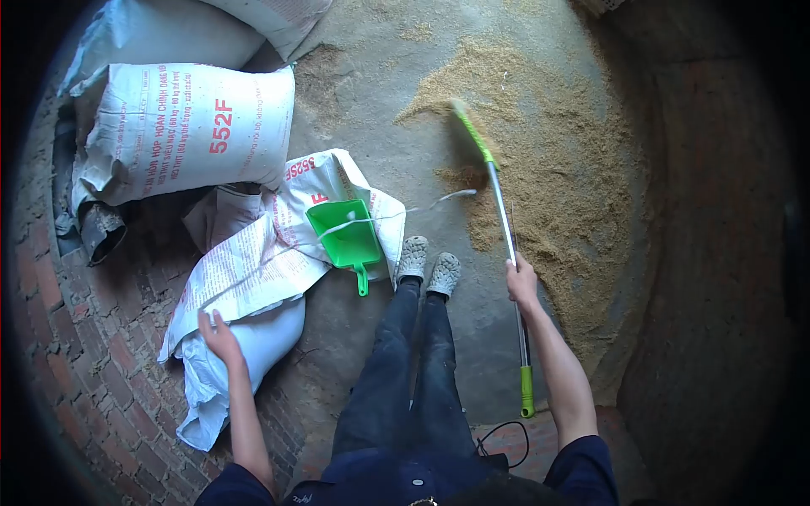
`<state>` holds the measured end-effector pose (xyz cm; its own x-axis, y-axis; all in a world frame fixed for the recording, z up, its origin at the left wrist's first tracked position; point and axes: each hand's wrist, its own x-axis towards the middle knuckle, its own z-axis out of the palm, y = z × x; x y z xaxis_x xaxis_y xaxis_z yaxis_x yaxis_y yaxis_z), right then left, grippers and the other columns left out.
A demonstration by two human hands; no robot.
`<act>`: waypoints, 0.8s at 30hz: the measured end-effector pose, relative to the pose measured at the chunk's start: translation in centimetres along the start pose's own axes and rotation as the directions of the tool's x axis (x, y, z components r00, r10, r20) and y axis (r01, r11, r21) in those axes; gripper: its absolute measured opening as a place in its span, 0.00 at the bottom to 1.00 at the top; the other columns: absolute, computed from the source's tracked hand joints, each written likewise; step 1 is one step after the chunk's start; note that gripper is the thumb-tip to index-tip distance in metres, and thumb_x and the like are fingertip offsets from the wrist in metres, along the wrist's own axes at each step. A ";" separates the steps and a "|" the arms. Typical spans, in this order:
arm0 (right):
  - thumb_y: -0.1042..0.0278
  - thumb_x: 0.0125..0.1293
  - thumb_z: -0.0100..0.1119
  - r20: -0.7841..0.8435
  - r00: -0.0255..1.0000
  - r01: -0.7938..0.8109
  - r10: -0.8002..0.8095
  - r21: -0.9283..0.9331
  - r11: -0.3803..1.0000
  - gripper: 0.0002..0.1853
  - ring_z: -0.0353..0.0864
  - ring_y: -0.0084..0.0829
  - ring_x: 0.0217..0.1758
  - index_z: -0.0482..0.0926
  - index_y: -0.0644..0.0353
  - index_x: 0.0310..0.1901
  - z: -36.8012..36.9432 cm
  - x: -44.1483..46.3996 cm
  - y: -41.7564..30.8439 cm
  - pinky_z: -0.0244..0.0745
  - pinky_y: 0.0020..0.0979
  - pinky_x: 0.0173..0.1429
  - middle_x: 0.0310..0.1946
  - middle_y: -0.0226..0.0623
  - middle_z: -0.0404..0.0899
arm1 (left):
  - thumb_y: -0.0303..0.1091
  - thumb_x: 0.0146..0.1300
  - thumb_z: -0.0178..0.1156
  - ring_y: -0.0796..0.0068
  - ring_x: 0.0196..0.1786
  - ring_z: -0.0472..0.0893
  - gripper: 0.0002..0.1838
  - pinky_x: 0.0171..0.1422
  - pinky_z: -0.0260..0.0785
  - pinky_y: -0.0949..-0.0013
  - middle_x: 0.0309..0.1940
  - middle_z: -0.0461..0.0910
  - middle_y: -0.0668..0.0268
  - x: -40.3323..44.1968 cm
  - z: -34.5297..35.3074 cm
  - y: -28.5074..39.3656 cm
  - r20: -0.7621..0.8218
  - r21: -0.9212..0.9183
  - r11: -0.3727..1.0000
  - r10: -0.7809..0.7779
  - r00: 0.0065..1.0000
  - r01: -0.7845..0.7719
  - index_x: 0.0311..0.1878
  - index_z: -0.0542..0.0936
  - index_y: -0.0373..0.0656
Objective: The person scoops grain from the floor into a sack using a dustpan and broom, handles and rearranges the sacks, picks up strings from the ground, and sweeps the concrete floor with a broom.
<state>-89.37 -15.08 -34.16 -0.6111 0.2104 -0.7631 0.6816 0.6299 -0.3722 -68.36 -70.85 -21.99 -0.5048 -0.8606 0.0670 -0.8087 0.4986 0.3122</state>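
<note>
My right hand (521, 280) is closed around the metal handle of a broom (499, 198) with a green head and a green end grip. The broom head rests at the left side of spread yellowish grain (548, 152) on the floor. On the left, my left hand (219, 337) has its fingers apart, beside the edge of a printed white sack (245, 270) and over a pale bag (274, 333). A green dustpan (348, 236) lies on the printed sack, with a pale string across it.
A full white sack (198, 126) marked 552F stands at the upper left, with more sacks behind it. Brick paving (101, 363) covers the lower left. A dark wall (709, 253) rises at the right. A black cable loop (510, 438) lies near my body.
</note>
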 end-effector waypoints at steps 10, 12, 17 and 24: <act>0.61 0.73 0.40 -0.150 0.981 -0.067 0.122 0.329 0.942 0.10 0.57 0.15 0.12 0.66 0.56 0.35 -11.7 -5.8 2.5 0.54 0.21 0.13 0.15 0.22 0.57 | 0.47 0.63 0.57 0.36 0.71 0.46 0.38 0.73 0.46 0.56 0.67 0.38 0.28 -3.8 0.7 -5.3 -0.180 0.239 0.920 -0.271 0.946 0.310 0.69 0.56 0.35; 0.61 0.73 0.41 -0.015 0.993 -0.105 0.120 0.377 0.920 0.10 0.56 0.13 0.12 0.69 0.57 0.43 -11.5 -8.2 1.9 0.51 0.19 0.13 0.16 0.22 0.59 | 0.47 0.61 0.59 0.33 0.71 0.44 0.41 0.73 0.46 0.52 0.68 0.36 0.29 -6.9 4.9 -5.7 0.024 0.230 0.910 -0.360 0.933 0.345 0.70 0.53 0.38; 0.63 0.72 0.45 0.330 0.939 -0.250 0.094 0.470 0.847 0.20 0.54 0.12 0.11 0.64 0.54 0.63 -5.0 -12.9 -2.1 0.50 0.18 0.13 0.15 0.21 0.59 | 0.48 0.59 0.60 0.41 0.72 0.47 0.44 0.74 0.45 0.53 0.70 0.42 0.37 -14.8 11.8 -3.2 0.519 0.368 0.868 -0.488 0.702 0.333 0.70 0.51 0.35; 0.62 0.71 0.46 0.641 0.767 -0.349 0.005 0.410 0.843 0.19 0.54 0.14 0.12 0.66 0.50 0.63 6.7 -8.3 -2.4 0.51 0.20 0.14 0.16 0.22 0.60 | 0.47 0.56 0.61 0.48 0.65 0.65 0.37 0.69 0.57 0.58 0.60 0.66 0.41 -19.4 18.7 -3.6 0.784 0.348 0.922 -0.384 0.488 0.168 0.63 0.65 0.32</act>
<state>-83.22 -23.31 -30.49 -0.2074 -0.3145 -0.9263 0.9525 0.1508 -0.2645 -61.36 -54.03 -42.14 -0.1724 -0.5303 -0.8301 -0.9356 0.3518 -0.0304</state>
